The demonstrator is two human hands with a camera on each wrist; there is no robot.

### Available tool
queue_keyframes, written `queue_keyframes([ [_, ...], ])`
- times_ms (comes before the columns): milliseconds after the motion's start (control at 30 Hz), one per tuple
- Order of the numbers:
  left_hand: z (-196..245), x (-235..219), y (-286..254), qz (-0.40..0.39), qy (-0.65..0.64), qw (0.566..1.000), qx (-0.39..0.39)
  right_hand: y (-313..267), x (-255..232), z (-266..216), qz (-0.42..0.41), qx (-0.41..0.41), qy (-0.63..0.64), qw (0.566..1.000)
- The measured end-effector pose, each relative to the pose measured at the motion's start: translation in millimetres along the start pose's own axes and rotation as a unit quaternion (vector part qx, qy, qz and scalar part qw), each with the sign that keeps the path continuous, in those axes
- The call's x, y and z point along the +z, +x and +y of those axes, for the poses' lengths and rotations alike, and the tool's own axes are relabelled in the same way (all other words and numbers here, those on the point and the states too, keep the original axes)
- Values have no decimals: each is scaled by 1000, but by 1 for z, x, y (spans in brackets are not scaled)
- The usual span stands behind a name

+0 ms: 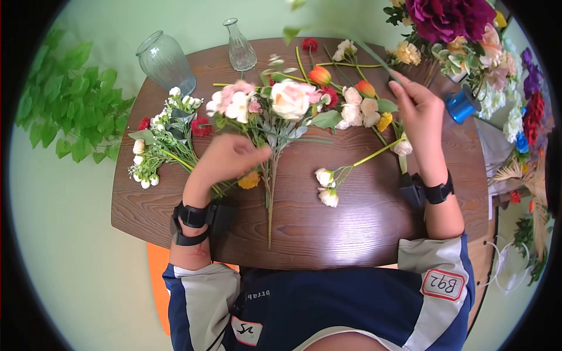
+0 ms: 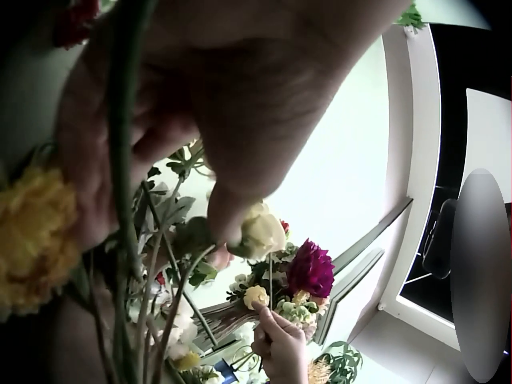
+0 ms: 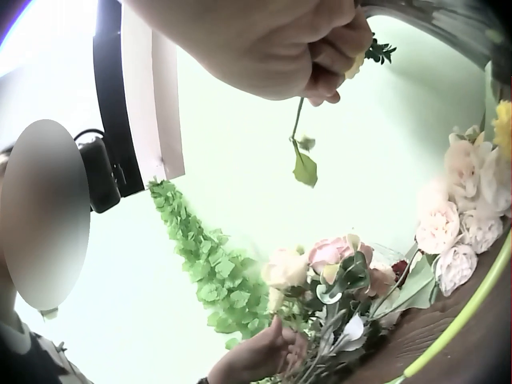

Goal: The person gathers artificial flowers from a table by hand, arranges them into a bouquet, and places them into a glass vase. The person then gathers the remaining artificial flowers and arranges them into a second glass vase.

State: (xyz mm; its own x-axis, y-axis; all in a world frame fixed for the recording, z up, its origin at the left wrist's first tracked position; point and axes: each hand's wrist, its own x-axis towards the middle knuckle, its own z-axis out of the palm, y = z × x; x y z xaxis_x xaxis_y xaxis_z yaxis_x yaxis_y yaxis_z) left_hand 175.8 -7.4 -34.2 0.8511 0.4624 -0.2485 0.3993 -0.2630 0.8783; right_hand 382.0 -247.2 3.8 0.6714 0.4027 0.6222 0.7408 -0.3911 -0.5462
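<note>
My left hand [image 1: 231, 159] is at the stems of a flower bunch with pink and white rose heads [image 1: 291, 98]. Its thumb and fingers curl in at the stems [image 1: 270, 181], and part of the grip is hidden. In the left wrist view a cream rose [image 2: 260, 230] shows just beyond the thumb. My right hand [image 1: 422, 105], raised over the right side of the table, pinches a thin green stem [image 1: 366, 51] between thumb and fingertips. A green leaf [image 3: 304, 168] hangs from that stem in the right wrist view.
The brown table [image 1: 363, 228] bears white-flowered sprigs [image 1: 170, 131], orange tulips [image 1: 319, 75], a yellow flower [image 1: 384, 121] and white roses [image 1: 328, 187]. Behind stand two glass vases [image 1: 167, 63] [image 1: 240, 50]. A blue ribbon spool [image 1: 462, 105] and a large purple-flowered arrangement [image 1: 451, 20] are at the right.
</note>
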Motion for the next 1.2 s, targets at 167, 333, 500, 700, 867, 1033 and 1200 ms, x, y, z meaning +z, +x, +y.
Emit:
queue_keyframes([
  [167,-2,24,0,-163,273,940,121,-14,24,21,-69,-79,-118,988],
  [333,-20,42,5,-212,-132,964,95,-16,16,-23,-143,-286,-33,947],
  [500,-2,53,-10,-267,-239,932,55,-41,28,-24,-243,-172,55,953],
  [700,-5,50,-7,-241,-380,892,41,-42,28,-26,-180,-109,122,970],
  [867,-15,39,6,-271,-549,791,5,-29,15,-29,-77,112,300,944],
  [1033,-7,39,-1,-263,-576,768,98,-16,18,-12,-55,155,314,935],
  [1200,-9,45,0,-145,-499,839,161,-16,29,10,18,-170,-205,964],
])
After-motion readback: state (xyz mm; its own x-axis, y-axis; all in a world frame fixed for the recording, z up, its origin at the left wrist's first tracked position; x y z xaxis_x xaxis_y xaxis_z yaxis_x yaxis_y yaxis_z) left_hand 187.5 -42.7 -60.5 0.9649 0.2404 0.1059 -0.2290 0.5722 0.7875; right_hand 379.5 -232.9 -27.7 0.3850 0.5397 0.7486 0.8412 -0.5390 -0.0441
